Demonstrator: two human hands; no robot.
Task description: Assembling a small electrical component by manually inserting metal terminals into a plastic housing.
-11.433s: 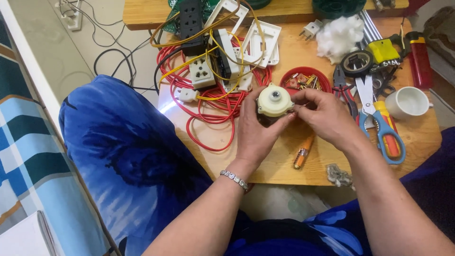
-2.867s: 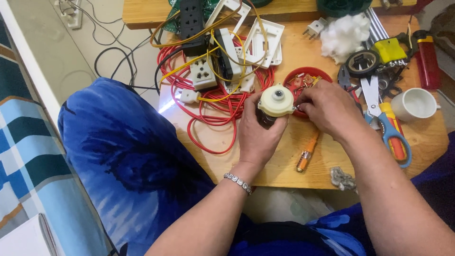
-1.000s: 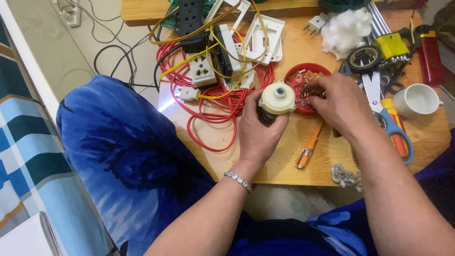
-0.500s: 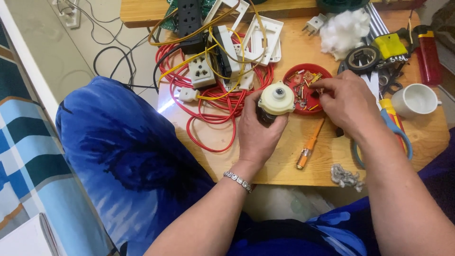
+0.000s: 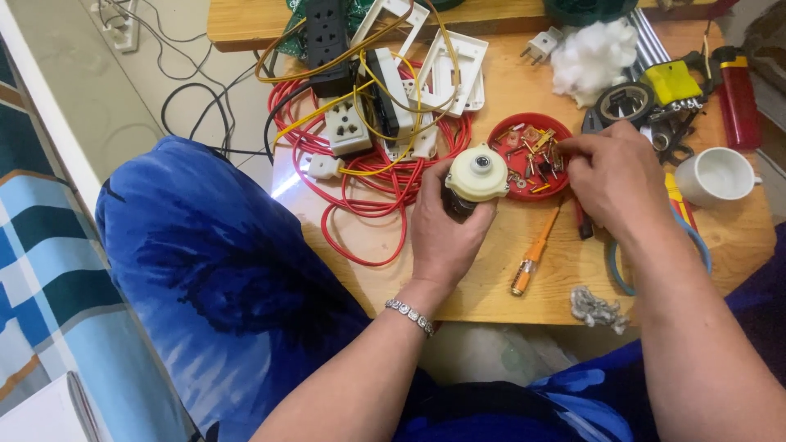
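My left hand grips a small electric motor with a cream plastic cap, holding it upright over the wooden table. My right hand reaches into a red round dish full of several small screws and metal parts, its fingertips pinched among them. Whether a part is between the fingers is hidden. An orange screwdriver lies on the table between my two hands.
Red cable coils and yellow wires tangle with white sockets and a black power strip at the back left. A white cup, red lighter, cotton wad, tape roll and blue-handled scissors sit right.
My right hand has left the motor and moved right into the red dish. The left hand still holds the motor, shifted slightly.
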